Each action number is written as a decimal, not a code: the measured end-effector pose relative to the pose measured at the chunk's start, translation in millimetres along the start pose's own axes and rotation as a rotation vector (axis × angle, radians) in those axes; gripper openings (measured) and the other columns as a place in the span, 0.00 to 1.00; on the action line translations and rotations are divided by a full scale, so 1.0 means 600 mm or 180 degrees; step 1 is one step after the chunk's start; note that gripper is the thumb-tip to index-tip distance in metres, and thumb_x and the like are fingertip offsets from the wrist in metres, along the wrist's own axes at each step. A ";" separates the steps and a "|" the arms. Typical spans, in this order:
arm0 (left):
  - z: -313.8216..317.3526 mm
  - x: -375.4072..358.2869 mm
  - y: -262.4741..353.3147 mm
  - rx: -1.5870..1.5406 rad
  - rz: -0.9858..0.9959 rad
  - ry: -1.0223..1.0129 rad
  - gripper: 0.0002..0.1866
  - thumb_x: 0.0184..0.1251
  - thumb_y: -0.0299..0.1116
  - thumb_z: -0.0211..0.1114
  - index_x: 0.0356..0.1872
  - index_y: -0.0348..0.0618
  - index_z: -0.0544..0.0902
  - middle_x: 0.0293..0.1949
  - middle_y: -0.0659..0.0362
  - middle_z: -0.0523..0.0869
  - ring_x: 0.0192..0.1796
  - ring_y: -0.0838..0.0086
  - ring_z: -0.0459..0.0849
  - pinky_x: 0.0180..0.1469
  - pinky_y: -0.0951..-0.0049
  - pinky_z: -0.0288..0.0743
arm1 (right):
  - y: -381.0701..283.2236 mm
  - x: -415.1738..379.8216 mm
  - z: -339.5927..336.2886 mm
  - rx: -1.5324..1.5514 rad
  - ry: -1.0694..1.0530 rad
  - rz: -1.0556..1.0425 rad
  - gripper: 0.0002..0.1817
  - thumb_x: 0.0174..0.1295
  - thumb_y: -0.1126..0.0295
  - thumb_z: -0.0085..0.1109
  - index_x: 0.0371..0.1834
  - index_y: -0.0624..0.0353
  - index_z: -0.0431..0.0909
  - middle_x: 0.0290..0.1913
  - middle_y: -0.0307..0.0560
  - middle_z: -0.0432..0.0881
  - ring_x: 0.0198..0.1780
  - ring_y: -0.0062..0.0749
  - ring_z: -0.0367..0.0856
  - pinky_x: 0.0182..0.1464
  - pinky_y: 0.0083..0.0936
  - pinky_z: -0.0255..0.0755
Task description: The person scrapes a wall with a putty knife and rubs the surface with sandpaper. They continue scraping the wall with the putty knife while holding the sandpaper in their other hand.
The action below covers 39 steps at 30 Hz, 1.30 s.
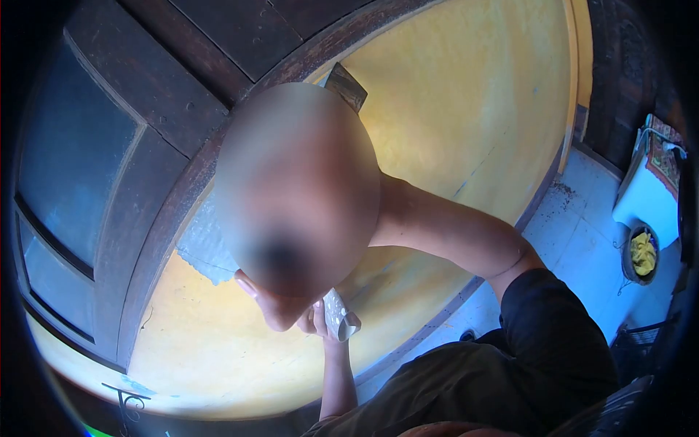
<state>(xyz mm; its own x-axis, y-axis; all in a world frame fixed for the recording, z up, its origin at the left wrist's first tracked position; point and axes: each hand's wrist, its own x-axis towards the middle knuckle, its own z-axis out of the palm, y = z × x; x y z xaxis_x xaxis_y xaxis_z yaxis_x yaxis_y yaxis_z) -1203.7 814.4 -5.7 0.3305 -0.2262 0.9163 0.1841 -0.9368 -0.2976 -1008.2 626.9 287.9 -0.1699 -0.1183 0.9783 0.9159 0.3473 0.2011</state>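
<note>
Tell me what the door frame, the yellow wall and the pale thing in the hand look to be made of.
Door frame: dark wood, matte, with visible panel joints. Yellow wall: painted plaster, matte; a patch has flaked to grey. The pale thing held in a hand: probably crumpled plastic or foil wrapping, slightly shiny with small spots; too blurred to be sure.
</note>
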 end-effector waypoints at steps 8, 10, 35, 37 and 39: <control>-0.006 -0.009 -0.004 0.0143 0.0072 0.0017 0.44 0.65 0.57 0.62 0.75 0.34 0.71 0.70 0.44 0.70 0.70 0.47 0.65 0.67 0.48 0.70 | 0.005 0.000 0.008 0.0089 0.0112 -0.0033 0.30 0.55 0.38 0.63 0.08 0.45 0.67 0.07 0.30 0.62 0.09 0.25 0.63 0.14 0.32 0.60; -0.008 -0.025 -0.009 0.0037 -0.0131 -0.0112 0.44 0.65 0.56 0.62 0.75 0.34 0.71 0.70 0.44 0.70 0.70 0.47 0.66 0.67 0.48 0.70 | -0.013 -0.013 0.024 0.0249 -0.0066 -0.0026 0.30 0.54 0.38 0.63 0.08 0.46 0.66 0.07 0.30 0.62 0.09 0.26 0.62 0.14 0.32 0.61; -0.002 -0.045 -0.021 -0.0138 -0.0297 -0.0063 0.43 0.64 0.53 0.63 0.75 0.36 0.68 0.72 0.47 0.69 0.71 0.49 0.63 0.66 0.48 0.71 | 0.000 -0.015 -0.003 0.0097 0.0120 -0.0001 0.28 0.50 0.40 0.64 0.08 0.45 0.64 0.08 0.31 0.64 0.10 0.29 0.65 0.16 0.32 0.59; 0.000 -0.016 -0.013 -0.0071 -0.0035 0.0034 0.43 0.64 0.53 0.63 0.75 0.36 0.68 0.72 0.47 0.69 0.71 0.49 0.63 0.67 0.48 0.71 | 0.007 -0.011 -0.004 0.0054 0.0148 0.0085 0.28 0.53 0.38 0.61 0.09 0.45 0.66 0.08 0.32 0.64 0.10 0.30 0.66 0.17 0.34 0.61; -0.003 -0.057 -0.024 -0.0091 -0.0371 -0.0174 0.43 0.64 0.53 0.64 0.76 0.36 0.68 0.72 0.47 0.69 0.71 0.49 0.62 0.67 0.49 0.71 | -0.015 -0.034 0.021 0.0212 -0.0057 0.0008 0.28 0.53 0.38 0.62 0.09 0.45 0.67 0.09 0.31 0.65 0.10 0.29 0.66 0.18 0.35 0.62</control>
<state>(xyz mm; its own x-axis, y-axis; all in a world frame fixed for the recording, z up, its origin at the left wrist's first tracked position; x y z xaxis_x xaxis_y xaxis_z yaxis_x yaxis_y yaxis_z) -1219.2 835.0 -32.5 0.3586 -0.1012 0.9280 0.1980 -0.9633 -0.1815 -1017.4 638.1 267.0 -0.1748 -0.1009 0.9794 0.8902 0.4089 0.2010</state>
